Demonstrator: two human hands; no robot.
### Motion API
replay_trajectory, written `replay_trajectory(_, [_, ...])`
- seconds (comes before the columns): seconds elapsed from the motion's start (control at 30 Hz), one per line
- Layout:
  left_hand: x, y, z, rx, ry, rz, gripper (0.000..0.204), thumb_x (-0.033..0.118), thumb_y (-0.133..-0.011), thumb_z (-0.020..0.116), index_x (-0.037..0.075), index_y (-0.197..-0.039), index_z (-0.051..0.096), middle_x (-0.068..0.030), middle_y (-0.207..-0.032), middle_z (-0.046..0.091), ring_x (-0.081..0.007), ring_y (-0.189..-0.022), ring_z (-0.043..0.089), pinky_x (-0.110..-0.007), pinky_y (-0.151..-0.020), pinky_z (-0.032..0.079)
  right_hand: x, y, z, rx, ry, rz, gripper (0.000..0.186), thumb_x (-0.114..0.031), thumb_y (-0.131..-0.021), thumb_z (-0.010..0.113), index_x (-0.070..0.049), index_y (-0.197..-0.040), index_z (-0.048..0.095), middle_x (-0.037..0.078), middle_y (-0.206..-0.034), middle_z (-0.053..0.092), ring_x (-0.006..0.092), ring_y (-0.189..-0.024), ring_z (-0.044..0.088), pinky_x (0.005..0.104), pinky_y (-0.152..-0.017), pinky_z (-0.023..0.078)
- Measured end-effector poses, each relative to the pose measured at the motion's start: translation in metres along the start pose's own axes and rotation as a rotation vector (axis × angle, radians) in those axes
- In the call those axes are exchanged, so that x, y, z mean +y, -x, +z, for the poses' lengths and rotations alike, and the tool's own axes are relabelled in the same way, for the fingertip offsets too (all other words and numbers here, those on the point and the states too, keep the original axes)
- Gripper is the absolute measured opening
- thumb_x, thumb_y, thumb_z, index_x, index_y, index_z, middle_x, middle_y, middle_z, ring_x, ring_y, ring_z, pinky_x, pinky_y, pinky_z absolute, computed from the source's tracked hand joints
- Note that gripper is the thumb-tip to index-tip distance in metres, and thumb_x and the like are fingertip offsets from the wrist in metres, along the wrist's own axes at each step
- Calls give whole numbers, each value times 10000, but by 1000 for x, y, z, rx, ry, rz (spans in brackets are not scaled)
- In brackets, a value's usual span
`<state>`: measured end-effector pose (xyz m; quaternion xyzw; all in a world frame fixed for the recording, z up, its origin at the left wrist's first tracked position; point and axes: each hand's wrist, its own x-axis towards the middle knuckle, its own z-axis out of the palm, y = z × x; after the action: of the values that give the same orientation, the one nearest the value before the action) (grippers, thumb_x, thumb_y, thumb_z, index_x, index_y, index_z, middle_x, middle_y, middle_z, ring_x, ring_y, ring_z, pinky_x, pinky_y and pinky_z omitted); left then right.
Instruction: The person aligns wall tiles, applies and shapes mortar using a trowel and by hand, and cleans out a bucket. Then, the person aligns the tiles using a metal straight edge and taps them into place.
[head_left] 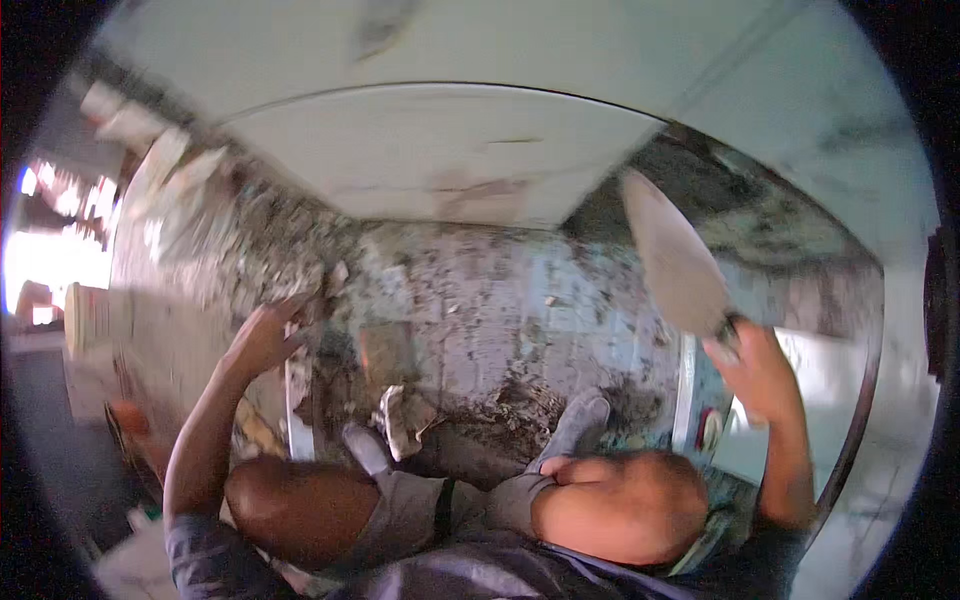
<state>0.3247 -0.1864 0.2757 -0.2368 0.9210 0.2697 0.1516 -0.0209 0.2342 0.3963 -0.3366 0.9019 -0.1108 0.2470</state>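
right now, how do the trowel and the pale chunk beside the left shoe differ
The trowel has a greyish, evenly tapering blade; the pale chunk is whiter and jagged. The trowel is gripped in the right hand; the pale chunk lies unheld beside the left shoe.

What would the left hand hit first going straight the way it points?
Probably the loose grey rubble just ahead of the left hand; blur leaves the depth, and whether they already touch, unclear.
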Motion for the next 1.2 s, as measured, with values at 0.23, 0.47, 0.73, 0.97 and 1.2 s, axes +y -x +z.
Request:
replay_trajectory(0.23, [-58, 23, 71, 69, 139, -8, 510, 329, -788, 622, 11, -1169, 505, -226, -1130, 547, -380, -1038, 524, -419, -863, 440, -5, -14, 95, -294, 28, 203, 219, -177, -782, 648, 6, -888, 594, 42, -627, 546, 121, -506, 496, 297, -480, 420])
replay_trajectory(0.47, [-97, 2, 132, 349, 290, -73, 347, 158, -683, 634, -3, -988, 591, -189, -1011, 571, -386, -922, 540, -413, -817, 459, -112, -81, 148, -605, -116, 89, 304, -211, -814, 638, 10, -962, 490, 111, -739, 585, 177, -579, 592, 319, -539, 485])
replay_trajectory(0.73, [-114, 14, 157, 924, 624, -217, 375, 69, -720, 620, 61, -1091, 565, -159, -1005, 582, -360, -949, 540, -397, -820, 452, -273, -113, 279, -635, -828, 257, 220, -164, -831, 614, -82, -952, 450, 11, -716, 492, 118, -544, 509, 283, -460, 453])
replay_trajectory(0.97, [-131, 8, 156, 1068, 638, -183, 311, 32, -712, 634, 41, -1016, 565, -136, -934, 587, -320, -852, 558, -389, -744, 464, -339, -133, 322, -512, -958, 397, 228, -198, -831, 616, -100, -946, 444, 19, -743, 492, 125, -545, 500, 276, -449, 432])
replay_trajectory(1.2, [-141, 2, 160, 1023, 726, -183, 324, 37, -722, 639, 34, -1037, 567, -150, -937, 591, -322, -852, 567, -391, -742, 469, -365, -126, 329, -385, -1114, 523, 188, -209, -861, 579, -119, -934, 431, 31, -765, 482, 139, -586, 492, 287, -465, 421])
